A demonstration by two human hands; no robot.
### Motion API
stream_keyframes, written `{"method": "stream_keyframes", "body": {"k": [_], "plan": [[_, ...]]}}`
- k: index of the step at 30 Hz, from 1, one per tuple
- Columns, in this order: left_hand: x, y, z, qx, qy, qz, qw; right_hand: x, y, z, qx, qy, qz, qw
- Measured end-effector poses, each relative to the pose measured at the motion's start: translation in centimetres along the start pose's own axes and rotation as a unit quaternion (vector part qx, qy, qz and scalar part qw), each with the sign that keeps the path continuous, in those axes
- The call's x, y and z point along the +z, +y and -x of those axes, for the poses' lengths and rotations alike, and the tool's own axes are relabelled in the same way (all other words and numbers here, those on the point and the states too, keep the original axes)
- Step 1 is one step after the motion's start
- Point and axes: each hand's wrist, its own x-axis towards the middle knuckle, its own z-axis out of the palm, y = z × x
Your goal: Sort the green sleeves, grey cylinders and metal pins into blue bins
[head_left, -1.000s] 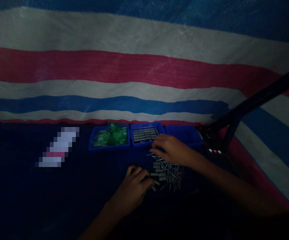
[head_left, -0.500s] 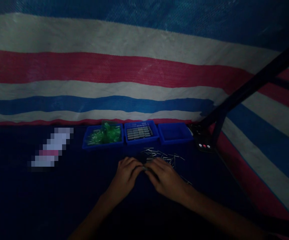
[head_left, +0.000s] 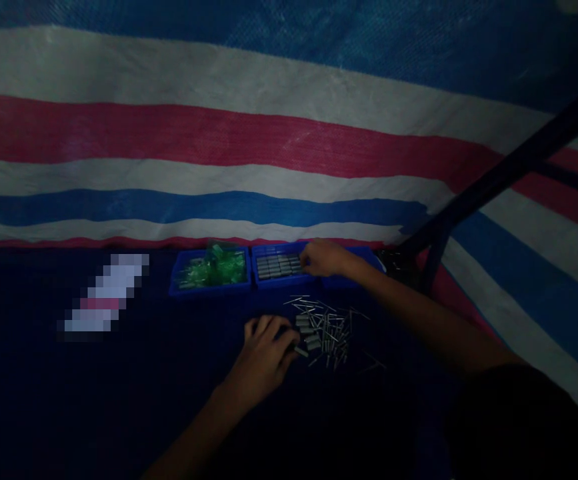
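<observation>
My left hand rests on the dark blue table with fingers curled, pinching a small grey block at the left edge of a loose pile of grey blocks and metal pins. My right hand reaches forward, fingers bent, over the right end of the middle blue tray, which holds rows of grey blocks. Whether the right hand holds a piece is hidden in the dim light. A blue tray of green parts stands left of the middle one.
A third blue tray sits behind my right wrist. A blurred white object lies at the left. A dark metal bar slants up at the right. A striped tarp rises behind the table.
My right hand has left the pile beside my left hand and reached forward to the middle tray. The left hand stayed at the pile.
</observation>
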Motion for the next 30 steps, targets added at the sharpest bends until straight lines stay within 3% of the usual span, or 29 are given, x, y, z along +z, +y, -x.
{"method": "stream_keyframes", "body": {"k": [6,13,25,30], "plan": [[-0.2,-0.3,0.2,-0.018,-0.011,0.025,0.999,-0.3,-1.1,-1.8,-0.017,-0.046,0.063,0.997],[-0.5,-0.6,0.3,-0.019,-0.005,0.029,0.999,-0.2,-0.8,-2.1,-0.086,-0.031,0.102,0.991],[-0.5,-0.3,0.2,0.022,-0.037,0.024,0.999,1.3,0.3,-2.9,-0.119,0.008,0.049,0.992],[-0.2,-0.3,0.1,0.008,-0.02,0.032,0.999,0.3,1.9,-2.8,-0.162,-0.004,-0.015,0.987]]}}
